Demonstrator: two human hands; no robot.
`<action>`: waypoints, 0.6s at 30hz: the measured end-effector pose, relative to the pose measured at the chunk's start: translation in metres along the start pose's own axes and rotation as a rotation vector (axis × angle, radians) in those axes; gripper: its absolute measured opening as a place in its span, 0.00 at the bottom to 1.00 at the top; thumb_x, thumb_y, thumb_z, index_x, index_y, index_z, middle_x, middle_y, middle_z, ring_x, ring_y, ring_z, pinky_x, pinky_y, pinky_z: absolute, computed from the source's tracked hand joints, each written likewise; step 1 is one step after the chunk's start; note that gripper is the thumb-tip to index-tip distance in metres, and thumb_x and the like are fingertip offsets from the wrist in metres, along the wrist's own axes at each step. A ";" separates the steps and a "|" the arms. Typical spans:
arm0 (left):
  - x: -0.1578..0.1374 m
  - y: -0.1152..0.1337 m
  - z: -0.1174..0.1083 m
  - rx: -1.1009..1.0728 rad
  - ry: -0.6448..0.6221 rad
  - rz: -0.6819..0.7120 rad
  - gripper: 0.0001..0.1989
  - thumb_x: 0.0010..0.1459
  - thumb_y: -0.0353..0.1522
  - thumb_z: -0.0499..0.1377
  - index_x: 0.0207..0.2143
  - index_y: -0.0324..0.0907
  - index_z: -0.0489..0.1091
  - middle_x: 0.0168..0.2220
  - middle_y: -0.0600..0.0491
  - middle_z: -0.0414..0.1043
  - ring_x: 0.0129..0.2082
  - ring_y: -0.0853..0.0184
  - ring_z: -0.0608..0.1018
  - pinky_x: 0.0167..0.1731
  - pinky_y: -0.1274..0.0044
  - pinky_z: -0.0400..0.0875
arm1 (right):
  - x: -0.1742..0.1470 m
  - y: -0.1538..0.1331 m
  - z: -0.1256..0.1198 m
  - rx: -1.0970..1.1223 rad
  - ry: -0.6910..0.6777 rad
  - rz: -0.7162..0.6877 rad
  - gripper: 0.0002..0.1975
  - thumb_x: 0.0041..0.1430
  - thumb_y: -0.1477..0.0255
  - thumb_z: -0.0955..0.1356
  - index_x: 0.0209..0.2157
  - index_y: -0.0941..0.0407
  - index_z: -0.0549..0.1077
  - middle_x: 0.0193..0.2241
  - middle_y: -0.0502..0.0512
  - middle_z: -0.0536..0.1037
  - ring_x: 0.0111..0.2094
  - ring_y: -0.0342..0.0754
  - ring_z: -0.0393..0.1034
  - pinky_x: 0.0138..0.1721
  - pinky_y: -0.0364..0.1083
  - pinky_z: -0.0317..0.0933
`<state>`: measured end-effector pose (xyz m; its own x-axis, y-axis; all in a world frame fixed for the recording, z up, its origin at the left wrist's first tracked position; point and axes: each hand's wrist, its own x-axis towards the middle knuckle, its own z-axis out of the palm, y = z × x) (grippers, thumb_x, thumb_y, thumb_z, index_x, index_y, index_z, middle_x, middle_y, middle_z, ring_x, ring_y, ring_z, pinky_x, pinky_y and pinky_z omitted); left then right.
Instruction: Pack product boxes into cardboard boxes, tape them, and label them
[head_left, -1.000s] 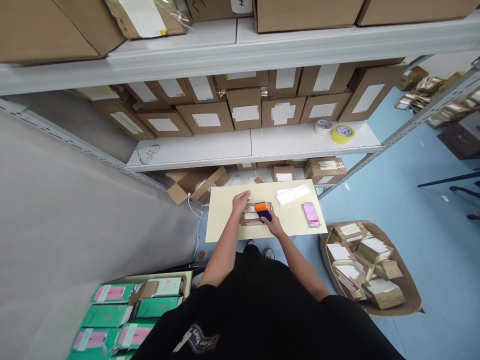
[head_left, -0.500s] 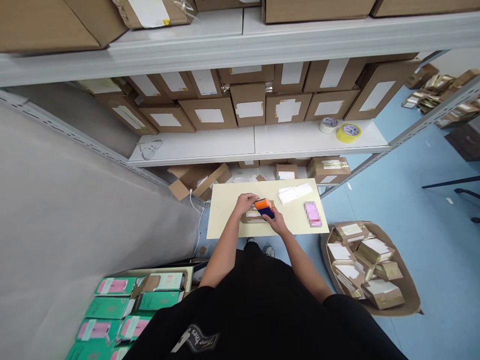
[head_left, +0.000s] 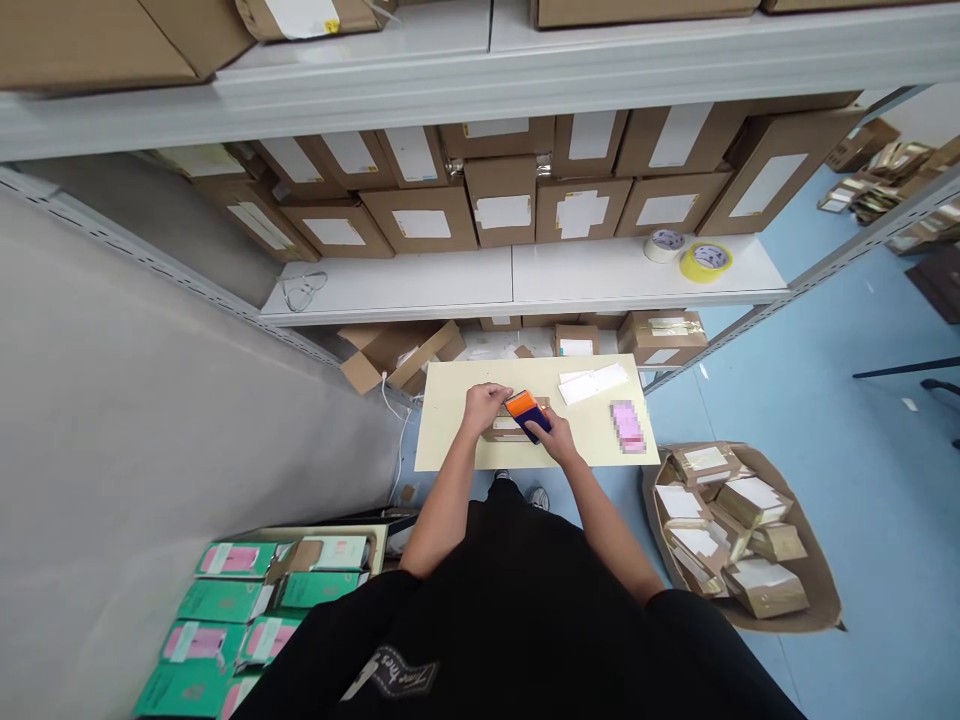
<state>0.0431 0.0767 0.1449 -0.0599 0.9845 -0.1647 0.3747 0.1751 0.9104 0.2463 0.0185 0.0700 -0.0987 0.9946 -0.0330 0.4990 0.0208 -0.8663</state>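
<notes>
My right hand is wrapped round a small box-shaped thing, orange at its upper end and dark blue below; its exact kind is unclear. This thing is held tilted over a brown cardboard box with a white label, which lies on the cream tabletop. My left hand has its fingers pinched together at the orange end's left corner. What sits between those fingertips is too small to make out.
White paper slips and a pink blurred item lie on the table's right. Labelled boxes and tape rolls fill shelves ahead. A bin of parcels stands right, green boxes lower left. Grey wall at left.
The orange and dark blue thing has turned in my right hand, showing more of its dark side. My left fingers stay near its orange end. The view has shifted slightly.
</notes>
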 end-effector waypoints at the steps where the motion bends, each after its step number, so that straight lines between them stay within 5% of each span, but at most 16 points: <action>1: -0.003 0.002 0.000 0.021 0.036 0.018 0.11 0.55 0.40 0.65 0.26 0.43 0.80 0.28 0.52 0.80 0.30 0.64 0.78 0.34 0.73 0.70 | 0.002 -0.004 -0.002 -0.011 0.000 -0.012 0.22 0.62 0.48 0.67 0.40 0.53 0.74 0.32 0.53 0.80 0.33 0.52 0.74 0.36 0.46 0.65; 7: -0.019 0.024 -0.012 0.113 0.230 0.189 0.10 0.60 0.36 0.62 0.28 0.43 0.80 0.30 0.52 0.79 0.33 0.64 0.79 0.37 0.74 0.71 | 0.012 -0.022 -0.018 -0.084 -0.029 -0.090 0.24 0.62 0.46 0.67 0.41 0.53 0.75 0.35 0.54 0.80 0.35 0.51 0.74 0.37 0.45 0.64; 12: -0.004 0.038 -0.065 0.164 0.361 0.268 0.11 0.61 0.38 0.63 0.31 0.43 0.81 0.32 0.52 0.80 0.33 0.65 0.78 0.39 0.74 0.71 | -0.002 -0.006 -0.029 -0.165 -0.051 0.000 0.25 0.61 0.44 0.66 0.36 0.53 0.74 0.28 0.52 0.78 0.29 0.50 0.72 0.33 0.44 0.61; 18: 0.011 -0.013 -0.083 -0.038 0.344 0.049 0.15 0.55 0.43 0.66 0.26 0.41 0.78 0.24 0.54 0.75 0.28 0.67 0.74 0.33 0.75 0.68 | -0.003 0.011 -0.045 -0.263 -0.076 0.071 0.26 0.61 0.42 0.65 0.33 0.52 0.72 0.25 0.50 0.77 0.28 0.49 0.72 0.30 0.43 0.58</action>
<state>-0.0391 0.0855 0.1633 -0.3538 0.9352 0.0113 0.3507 0.1215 0.9286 0.2904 0.0199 0.0832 -0.1150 0.9842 -0.1349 0.7119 -0.0131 -0.7021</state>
